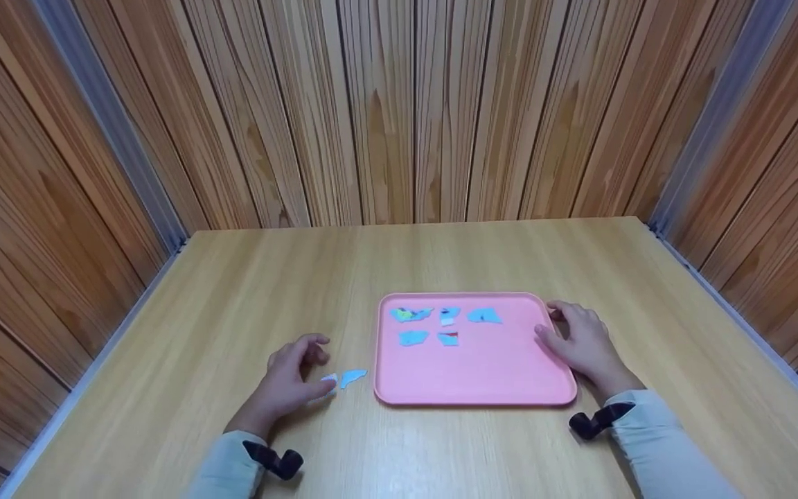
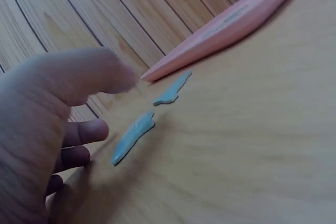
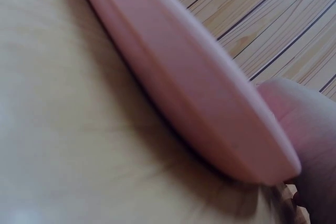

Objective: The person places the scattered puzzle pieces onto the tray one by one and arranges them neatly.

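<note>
On the table left of the tray lie two flat, light-blue irregular pieces. My left hand (image 1: 287, 381) is over the nearer blue piece (image 2: 134, 137), partly covering it in the head view; the other blue piece (image 1: 353, 377) lies between it and the tray. In the left wrist view the left thumb and fingers are loosely bent and apart, with nothing between them. My right hand (image 1: 584, 346) holds the right rim of the pink tray (image 1: 482, 380), thumb over the inner side and fingers outside. The right fingers are mostly hidden in the right wrist view.
Several more pieces lie in the tray's upper left part, among them a yellow-green patterned piece (image 1: 411, 314), a plain blue piece (image 1: 413, 338) and a piece with red (image 1: 449, 338). Wood-plank walls (image 1: 392, 111) enclose the table (image 1: 288, 277) behind and on both sides.
</note>
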The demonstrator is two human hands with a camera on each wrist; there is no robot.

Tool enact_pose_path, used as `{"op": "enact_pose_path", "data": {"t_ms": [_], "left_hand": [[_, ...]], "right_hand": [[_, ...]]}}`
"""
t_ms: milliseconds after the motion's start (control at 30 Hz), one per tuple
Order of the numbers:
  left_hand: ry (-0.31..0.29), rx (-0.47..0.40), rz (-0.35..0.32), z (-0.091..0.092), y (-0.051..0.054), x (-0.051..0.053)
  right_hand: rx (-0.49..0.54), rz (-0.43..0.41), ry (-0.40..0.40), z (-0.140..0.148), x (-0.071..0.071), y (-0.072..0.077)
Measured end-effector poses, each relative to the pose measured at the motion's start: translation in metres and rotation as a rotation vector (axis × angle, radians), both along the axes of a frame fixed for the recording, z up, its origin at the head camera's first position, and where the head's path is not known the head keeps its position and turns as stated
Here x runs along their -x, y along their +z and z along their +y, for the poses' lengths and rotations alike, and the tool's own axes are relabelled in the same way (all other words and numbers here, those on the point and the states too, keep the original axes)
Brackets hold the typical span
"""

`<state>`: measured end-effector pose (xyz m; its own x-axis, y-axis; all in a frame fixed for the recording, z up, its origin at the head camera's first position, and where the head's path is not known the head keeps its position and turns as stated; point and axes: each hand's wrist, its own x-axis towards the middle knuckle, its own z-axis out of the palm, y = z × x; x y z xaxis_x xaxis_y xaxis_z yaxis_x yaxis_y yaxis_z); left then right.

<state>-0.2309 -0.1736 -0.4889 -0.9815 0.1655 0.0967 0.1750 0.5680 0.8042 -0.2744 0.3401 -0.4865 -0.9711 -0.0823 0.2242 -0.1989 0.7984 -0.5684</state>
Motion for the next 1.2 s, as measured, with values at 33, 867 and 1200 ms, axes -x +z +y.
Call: {"op": "enact_pose_path", "data": {"t_ms": [33, 867, 1200], "left_hand": [[-0.006, 0.039, 0.003, 0.0, 0.0, 0.0], [0.025, 0.168, 0.066, -0.006, 0.005, -0.003], [-0.038, 0.197, 0.129, -0.005, 0.006, 0.0]], "right_hand": [[0.0, 0.004, 0.0, 0.0, 0.0, 0.0], [-0.007, 0.002, -0.015, 0.0, 0.0, 0.001], [-0.01, 0.041, -0.007, -0.001, 0.0, 0.0]]}}
